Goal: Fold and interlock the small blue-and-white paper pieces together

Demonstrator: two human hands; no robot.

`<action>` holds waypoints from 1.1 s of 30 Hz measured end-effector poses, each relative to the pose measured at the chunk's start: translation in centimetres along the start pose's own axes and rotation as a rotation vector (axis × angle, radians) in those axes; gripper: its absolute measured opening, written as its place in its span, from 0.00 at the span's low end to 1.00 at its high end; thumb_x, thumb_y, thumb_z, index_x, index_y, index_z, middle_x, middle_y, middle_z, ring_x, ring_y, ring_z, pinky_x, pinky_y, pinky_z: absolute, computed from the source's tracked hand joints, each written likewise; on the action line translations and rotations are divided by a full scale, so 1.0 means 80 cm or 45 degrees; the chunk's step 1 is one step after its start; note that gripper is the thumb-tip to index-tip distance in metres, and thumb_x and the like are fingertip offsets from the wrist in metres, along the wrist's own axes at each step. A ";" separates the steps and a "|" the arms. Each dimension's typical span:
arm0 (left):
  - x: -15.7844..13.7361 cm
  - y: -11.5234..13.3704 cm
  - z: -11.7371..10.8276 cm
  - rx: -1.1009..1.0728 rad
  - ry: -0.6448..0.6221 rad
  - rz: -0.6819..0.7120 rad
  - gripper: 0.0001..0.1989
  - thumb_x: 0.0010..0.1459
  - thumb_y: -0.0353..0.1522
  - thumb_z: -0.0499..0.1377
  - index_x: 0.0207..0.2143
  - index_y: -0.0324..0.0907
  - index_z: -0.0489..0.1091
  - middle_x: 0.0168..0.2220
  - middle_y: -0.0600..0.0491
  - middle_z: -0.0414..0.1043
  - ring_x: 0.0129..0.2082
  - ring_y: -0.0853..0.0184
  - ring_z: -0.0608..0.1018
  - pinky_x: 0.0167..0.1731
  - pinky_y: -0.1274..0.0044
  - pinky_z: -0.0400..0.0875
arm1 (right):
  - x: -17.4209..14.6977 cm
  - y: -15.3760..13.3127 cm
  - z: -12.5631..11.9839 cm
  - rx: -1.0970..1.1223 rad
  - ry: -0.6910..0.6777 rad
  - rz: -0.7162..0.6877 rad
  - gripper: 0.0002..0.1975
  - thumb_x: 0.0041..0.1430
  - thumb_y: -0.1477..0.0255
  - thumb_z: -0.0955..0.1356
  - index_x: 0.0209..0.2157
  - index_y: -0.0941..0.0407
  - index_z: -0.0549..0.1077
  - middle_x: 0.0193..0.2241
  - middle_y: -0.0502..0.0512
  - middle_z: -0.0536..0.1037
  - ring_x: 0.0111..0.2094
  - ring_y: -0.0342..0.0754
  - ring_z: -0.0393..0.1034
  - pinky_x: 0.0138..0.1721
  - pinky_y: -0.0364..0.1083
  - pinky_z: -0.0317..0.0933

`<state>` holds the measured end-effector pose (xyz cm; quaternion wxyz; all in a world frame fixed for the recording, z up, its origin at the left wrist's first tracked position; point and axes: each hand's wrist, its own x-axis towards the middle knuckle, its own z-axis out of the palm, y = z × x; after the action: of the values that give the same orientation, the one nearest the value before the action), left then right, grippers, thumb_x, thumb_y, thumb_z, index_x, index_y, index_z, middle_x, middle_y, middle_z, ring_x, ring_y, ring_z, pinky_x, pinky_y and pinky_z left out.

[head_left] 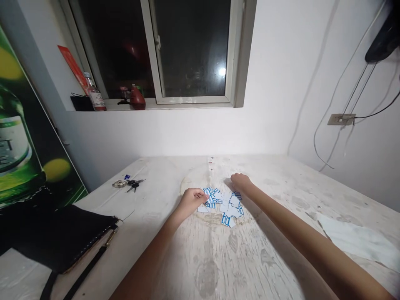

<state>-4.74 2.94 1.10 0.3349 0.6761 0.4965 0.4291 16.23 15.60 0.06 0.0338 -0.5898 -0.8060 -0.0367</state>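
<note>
A loose pile of small white paper cards with blue markings (231,210) lies in the middle of the table (206,250); some overlap, and some show only a white face. My left hand (193,199) is at the pile's left side, thumb and fingers pinched at the edge of a blue-marked card (210,201). Beyond the pile, to its right, my right hand (240,182) is closed with its fingers curled down close to the tabletop. Whatever its fingertips hold, if anything, is hidden.
Keys (134,183) lie to the left, behind a black bag (71,237) with a strap. A white cloth or sheet (356,237) is at the right. One small piece (211,159) sits near the wall. Bottles (95,95) stand on the windowsill.
</note>
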 end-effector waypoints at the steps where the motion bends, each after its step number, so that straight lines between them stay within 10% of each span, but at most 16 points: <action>1: 0.000 0.000 0.000 0.000 0.000 0.001 0.14 0.47 0.41 0.59 0.22 0.36 0.70 0.23 0.50 0.72 0.25 0.67 0.73 0.28 0.77 0.64 | -0.001 0.001 -0.001 0.001 0.010 -0.004 0.13 0.52 0.82 0.62 0.39 0.65 0.72 0.39 0.69 0.74 0.43 0.55 0.69 0.39 0.46 0.60; 8: 0.002 0.006 -0.004 0.012 0.097 0.102 0.11 0.48 0.38 0.59 0.25 0.38 0.70 0.25 0.50 0.73 0.29 0.66 0.74 0.31 0.76 0.66 | -0.030 0.014 -0.026 0.234 0.235 0.045 0.16 0.57 0.80 0.57 0.47 0.64 0.66 0.38 0.66 0.74 0.35 0.51 0.72 0.36 0.47 0.63; 12: 0.001 0.011 -0.004 0.038 0.172 0.147 0.08 0.47 0.35 0.59 0.29 0.39 0.70 0.29 0.50 0.74 0.31 0.66 0.75 0.35 0.76 0.67 | -0.073 0.007 -0.058 1.254 0.391 -0.011 0.14 0.57 0.73 0.60 0.43 0.63 0.67 0.31 0.60 0.75 0.22 0.45 0.71 0.28 0.46 0.65; 17: -0.001 0.014 -0.002 0.028 0.154 0.207 0.07 0.48 0.35 0.59 0.28 0.39 0.70 0.29 0.51 0.74 0.31 0.67 0.75 0.36 0.76 0.68 | -0.128 -0.015 -0.075 1.215 0.998 -0.250 0.11 0.55 0.75 0.61 0.38 0.58 0.70 0.34 0.57 0.75 0.36 0.48 0.71 0.39 0.48 0.63; 23: 0.003 0.016 -0.005 -0.015 0.146 0.206 0.11 0.48 0.38 0.59 0.30 0.40 0.70 0.30 0.51 0.73 0.33 0.65 0.75 0.38 0.73 0.69 | -0.147 -0.029 -0.050 0.438 0.374 -0.460 0.23 0.40 0.88 0.58 0.33 0.55 0.74 0.31 0.51 0.78 0.34 0.47 0.71 0.42 0.49 0.56; 28: 0.012 -0.014 -0.007 0.315 -0.069 0.144 0.13 0.52 0.40 0.54 0.27 0.41 0.73 0.48 0.47 0.66 0.51 0.58 0.67 0.51 0.69 0.60 | -0.146 -0.021 -0.045 0.380 0.363 -0.351 0.22 0.41 0.87 0.57 0.35 0.56 0.73 0.34 0.52 0.78 0.34 0.48 0.70 0.40 0.47 0.54; 33: 0.014 -0.039 -0.013 1.047 0.326 0.184 0.22 0.53 0.37 0.54 0.49 0.38 0.63 0.60 0.39 0.46 0.59 0.50 0.53 0.55 0.59 0.51 | -0.143 -0.015 -0.037 0.302 0.316 -0.306 0.21 0.43 0.85 0.57 0.35 0.56 0.73 0.33 0.53 0.77 0.35 0.49 0.70 0.40 0.49 0.52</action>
<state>-6.74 4.93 -0.97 -0.0573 0.7277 0.6150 0.2983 18.57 4.13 1.86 0.1974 -0.4723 -0.8589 -0.0175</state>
